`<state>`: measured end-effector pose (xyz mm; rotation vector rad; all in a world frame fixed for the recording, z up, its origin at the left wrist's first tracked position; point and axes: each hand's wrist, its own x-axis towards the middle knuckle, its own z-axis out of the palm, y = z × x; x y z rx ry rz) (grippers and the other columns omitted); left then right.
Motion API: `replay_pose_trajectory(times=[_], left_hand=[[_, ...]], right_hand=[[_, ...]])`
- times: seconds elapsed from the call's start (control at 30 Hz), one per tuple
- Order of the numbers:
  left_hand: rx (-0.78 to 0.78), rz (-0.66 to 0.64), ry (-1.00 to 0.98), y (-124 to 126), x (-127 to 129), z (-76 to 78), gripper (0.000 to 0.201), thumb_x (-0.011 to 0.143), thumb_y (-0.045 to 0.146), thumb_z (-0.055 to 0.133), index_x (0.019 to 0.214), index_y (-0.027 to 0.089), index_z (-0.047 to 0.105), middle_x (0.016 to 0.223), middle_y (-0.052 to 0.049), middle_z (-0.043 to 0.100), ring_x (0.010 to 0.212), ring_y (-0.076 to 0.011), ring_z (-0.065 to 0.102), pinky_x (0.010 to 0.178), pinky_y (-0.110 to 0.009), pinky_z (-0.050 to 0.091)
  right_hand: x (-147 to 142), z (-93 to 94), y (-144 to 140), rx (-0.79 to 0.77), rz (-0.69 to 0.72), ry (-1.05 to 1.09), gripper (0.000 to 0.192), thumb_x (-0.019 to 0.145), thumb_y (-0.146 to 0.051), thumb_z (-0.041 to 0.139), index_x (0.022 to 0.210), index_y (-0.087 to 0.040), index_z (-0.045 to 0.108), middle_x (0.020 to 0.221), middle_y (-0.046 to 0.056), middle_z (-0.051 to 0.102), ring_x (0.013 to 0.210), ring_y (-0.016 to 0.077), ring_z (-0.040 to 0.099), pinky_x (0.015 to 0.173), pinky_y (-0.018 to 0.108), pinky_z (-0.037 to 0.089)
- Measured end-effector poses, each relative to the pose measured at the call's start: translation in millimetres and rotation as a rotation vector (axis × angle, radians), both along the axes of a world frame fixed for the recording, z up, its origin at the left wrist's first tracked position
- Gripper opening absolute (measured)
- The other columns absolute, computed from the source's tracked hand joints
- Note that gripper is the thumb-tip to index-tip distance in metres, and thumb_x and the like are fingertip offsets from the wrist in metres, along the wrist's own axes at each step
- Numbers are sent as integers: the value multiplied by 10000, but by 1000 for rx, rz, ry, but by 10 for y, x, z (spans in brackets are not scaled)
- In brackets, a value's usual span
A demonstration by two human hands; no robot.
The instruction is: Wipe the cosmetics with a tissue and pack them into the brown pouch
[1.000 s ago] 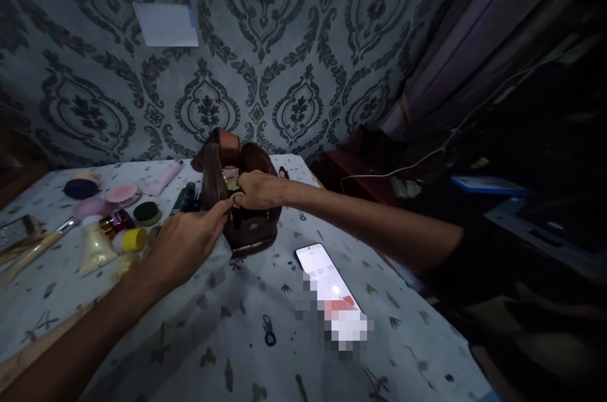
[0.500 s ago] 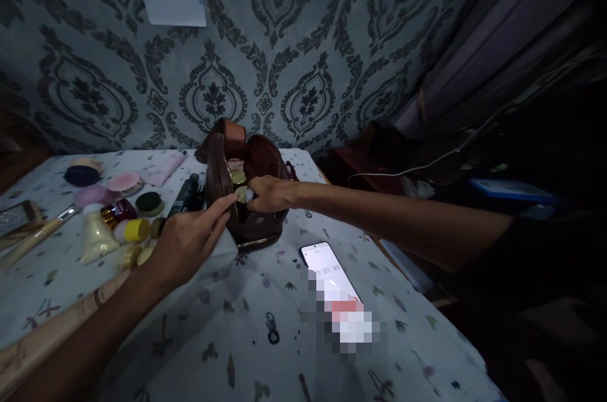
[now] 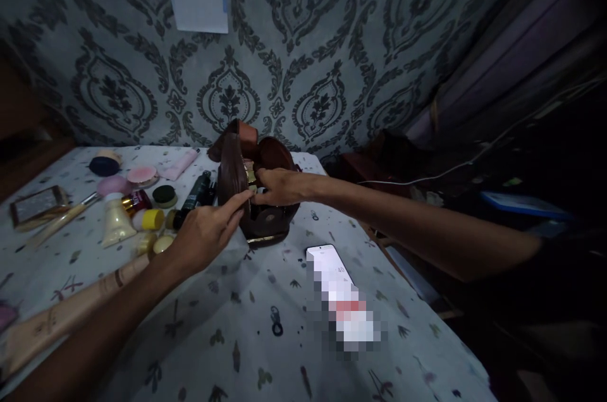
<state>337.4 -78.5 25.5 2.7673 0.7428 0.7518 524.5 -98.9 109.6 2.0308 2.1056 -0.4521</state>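
A brown leather bag [image 3: 230,165] stands unzipped on the cloth-covered table, its gold zip teeth showing along the opening. My left hand [image 3: 206,234] grips the bag's near left edge, fingers together at the zip. From the right, my right hand [image 3: 282,187] reaches into the opening with its fingers bent down. Those fingertips are partly hidden among small pale items inside, so what they hold cannot be made out. Just left of the bag lies a dark green bottle [image 3: 196,190], close to my left hand.
Left of the bag lie a cream tube [image 3: 117,222], a yellow-capped bottle [image 3: 150,219], a pink compact [image 3: 142,176], a brush [image 3: 61,222] and a long beige tube [image 3: 76,301]. A lit phone [image 3: 332,260] rests in front. Patterned wallpaper [image 3: 265,60] backs the table.
The view has shifted, so the scene sits a little farther right. My right hand has moved slightly deeper over the bag's opening; my left hand stays at its edge.
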Motion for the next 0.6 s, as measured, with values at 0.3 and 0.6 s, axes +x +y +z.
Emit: replay_pose_trajectory(times=[0.3, 0.6], left_hand=[[-55, 4, 8, -30, 3, -54, 443, 972, 239, 415, 1408, 213, 487, 527, 58, 523, 460, -122, 498, 516, -211, 320], [-67, -12, -3, -33, 7, -61, 461, 978, 245, 402, 1434, 202, 456, 530, 64, 492, 451, -113, 474, 516, -197, 335]], right_hand=[[48, 15, -46, 42, 25, -64, 321, 917, -341, 570, 1107, -94, 650, 995, 111, 722, 885, 188, 673, 657, 207, 432], [37, -51, -24, 27, 55, 47, 261, 922, -309, 565, 1080, -142, 688, 889, 55, 729, 786, 155, 674, 670, 188, 440]])
